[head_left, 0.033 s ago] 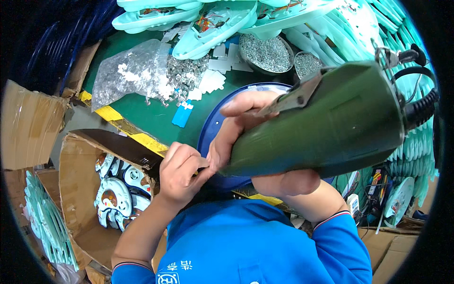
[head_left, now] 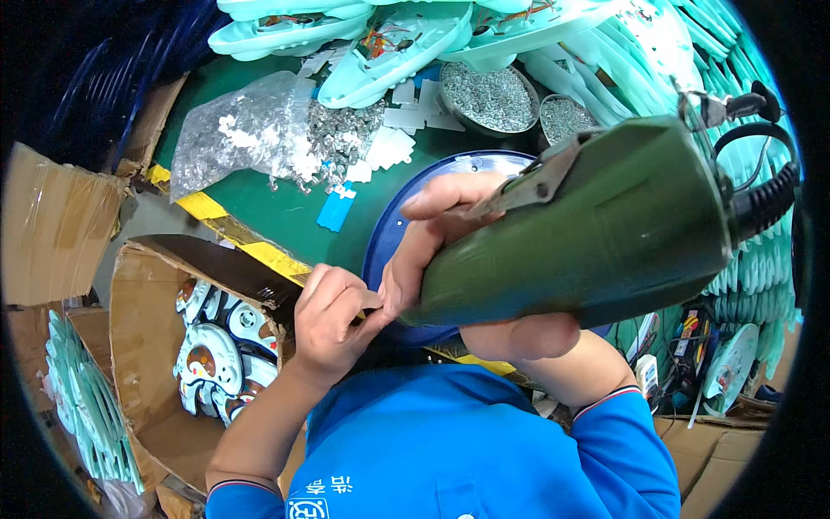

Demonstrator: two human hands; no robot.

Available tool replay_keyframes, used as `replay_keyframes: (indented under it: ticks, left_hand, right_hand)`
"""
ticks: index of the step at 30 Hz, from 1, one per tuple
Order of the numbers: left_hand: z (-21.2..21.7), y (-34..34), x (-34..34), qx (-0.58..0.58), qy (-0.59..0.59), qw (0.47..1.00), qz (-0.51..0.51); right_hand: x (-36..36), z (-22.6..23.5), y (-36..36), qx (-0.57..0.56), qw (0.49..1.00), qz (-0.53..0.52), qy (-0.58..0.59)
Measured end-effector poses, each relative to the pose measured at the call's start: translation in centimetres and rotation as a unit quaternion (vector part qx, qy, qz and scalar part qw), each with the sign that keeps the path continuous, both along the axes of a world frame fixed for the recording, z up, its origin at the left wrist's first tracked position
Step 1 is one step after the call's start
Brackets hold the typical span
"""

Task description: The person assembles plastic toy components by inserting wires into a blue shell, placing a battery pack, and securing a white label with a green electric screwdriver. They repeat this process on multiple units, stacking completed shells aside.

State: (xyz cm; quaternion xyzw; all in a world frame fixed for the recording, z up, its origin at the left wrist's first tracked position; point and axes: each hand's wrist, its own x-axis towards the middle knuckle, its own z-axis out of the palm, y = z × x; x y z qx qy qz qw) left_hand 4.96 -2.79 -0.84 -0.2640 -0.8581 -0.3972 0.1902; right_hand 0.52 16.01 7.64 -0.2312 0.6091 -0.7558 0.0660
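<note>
My right hand [head_left: 441, 216] is wrapped round a green electric screwdriver [head_left: 579, 225]. It lies nearly level across the view, with its cable end to the right and its metal lever on top. My left hand [head_left: 333, 316] is closed in a pinch by the narrow front end, with its fingertips touching my right hand's fingers. What the left fingertips hold, if anything, is hidden. Below the screwdriver, partly covered by it, is a round blue tray [head_left: 380, 251].
On the green table [head_left: 285, 221] are a plastic bag [head_left: 233, 134] of small metal parts, a blue card [head_left: 335, 209] and a bowl of screws [head_left: 488, 95]. Mint-green plastic shells [head_left: 398, 56] pile up behind. A cardboard box [head_left: 143, 346] with white plastic pieces stands at left.
</note>
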Motion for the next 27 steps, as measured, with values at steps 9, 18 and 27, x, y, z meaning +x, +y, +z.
replay_keyframes:
  ticks: [9, 18, 27]
  left_hand:
    - [-2.4, 0.9, 5.1, 0.310, -0.438, 0.843, 0.021]
    - [-0.2, 0.9, 3.3, 0.302, -0.487, 0.819, 0.030]
    - [4.0, 8.3, -10.6, -0.013, -0.053, 0.996, -0.067]
  right_hand:
    - [1.5, -3.6, -1.0, -0.058, 0.996, 0.074, 0.004]
    - [2.3, -4.8, -1.7, -0.252, 0.965, -0.052, -0.051]
    - [4.5, -0.4, 7.8, -0.228, 0.922, -0.294, 0.104]
